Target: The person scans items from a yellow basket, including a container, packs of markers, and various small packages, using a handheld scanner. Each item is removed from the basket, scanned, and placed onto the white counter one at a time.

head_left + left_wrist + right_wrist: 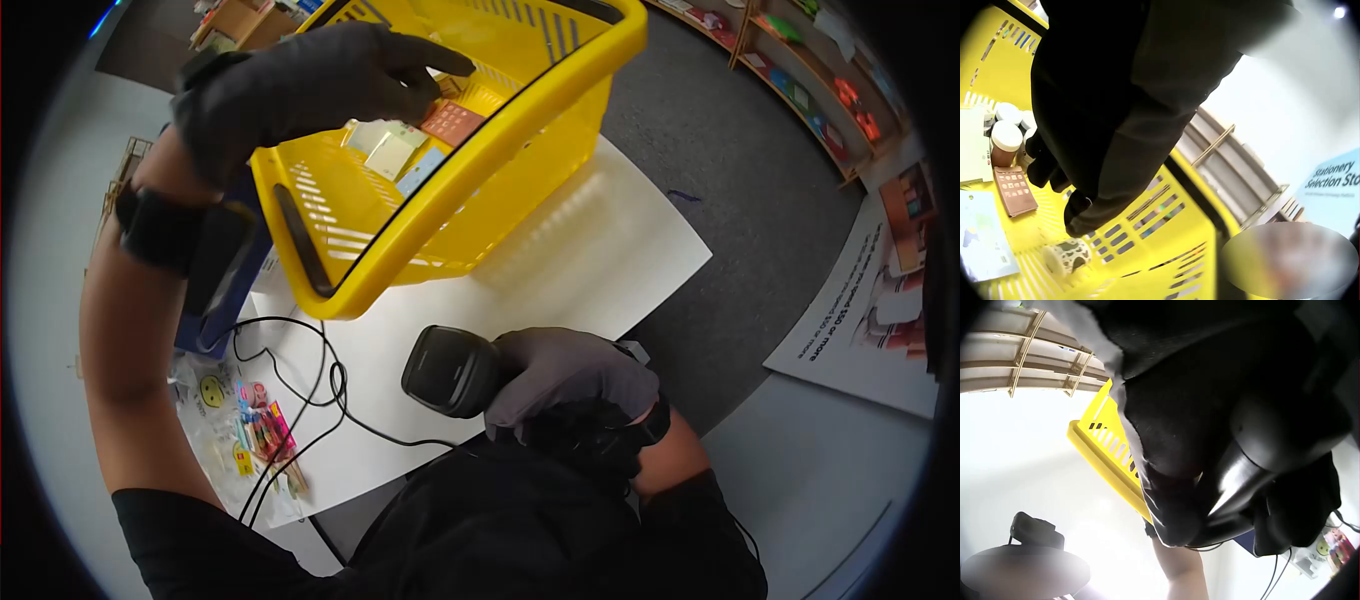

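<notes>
My gloved left hand reaches over a yellow shopping basket, fingers pointing down into it and loosely bent, with nothing visible between them. Inside the basket, a brown flat pack lies near the fingertips in the left wrist view. Around it are a light blue package, jars with white lids and a small patterned roll. My gloved right hand grips the handle of a black handheld scanner, close to my body. The scanner's handle shows between the fingers in the right wrist view.
The basket stands on a white table. Black cable loops across the tabletop. Packs in clear plastic lie at the near left, by a dark blue box. Stocked shelves and a printed poster are at right.
</notes>
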Motion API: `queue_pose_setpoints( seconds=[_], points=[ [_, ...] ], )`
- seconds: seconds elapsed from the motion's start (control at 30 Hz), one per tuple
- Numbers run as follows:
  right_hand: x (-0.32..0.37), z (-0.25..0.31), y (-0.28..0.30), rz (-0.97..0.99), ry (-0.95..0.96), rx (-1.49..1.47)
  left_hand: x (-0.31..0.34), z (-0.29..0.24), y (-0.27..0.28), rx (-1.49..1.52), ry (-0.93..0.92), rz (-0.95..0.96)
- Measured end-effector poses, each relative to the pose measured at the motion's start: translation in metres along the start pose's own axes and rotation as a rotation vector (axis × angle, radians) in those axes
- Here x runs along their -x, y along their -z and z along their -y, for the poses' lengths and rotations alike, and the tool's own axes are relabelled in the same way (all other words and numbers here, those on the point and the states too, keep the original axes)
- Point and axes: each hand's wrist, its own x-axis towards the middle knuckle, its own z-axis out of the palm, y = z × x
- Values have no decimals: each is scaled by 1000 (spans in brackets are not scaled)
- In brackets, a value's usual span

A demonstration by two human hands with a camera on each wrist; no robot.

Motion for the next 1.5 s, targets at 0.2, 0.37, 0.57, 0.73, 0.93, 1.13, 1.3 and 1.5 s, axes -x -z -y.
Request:
queue_pose_setpoints(
  seconds=[0.2,0.37,0.57,0.73,0.93,1.13,1.3,1.5],
  points=[
    [9,3,4,15,36,-37,-55,4,-48,645,162,274],
    [14,1,9,98,100,-14,-88,5,-62,926,173,317],
    [9,-13,8,73,168,6,-108,1,-60,409,58,305],
    [7,-17,5,96,132,-128,-82,10,-35,-3,0,165],
    [5,-8,-2,76,3,-130,27,-2,21,-83,51,-231],
    [4,-10,-11,-18,107,-297,158,-8,-26,691,-145,-1135],
    [-2,-31,-16,-57,310,-413,204,15,-133,1078,-155,-1236],
    [-16,-36,-28,-226,355,-219,226,37,-192,924,-99,-1247]
  ],
)
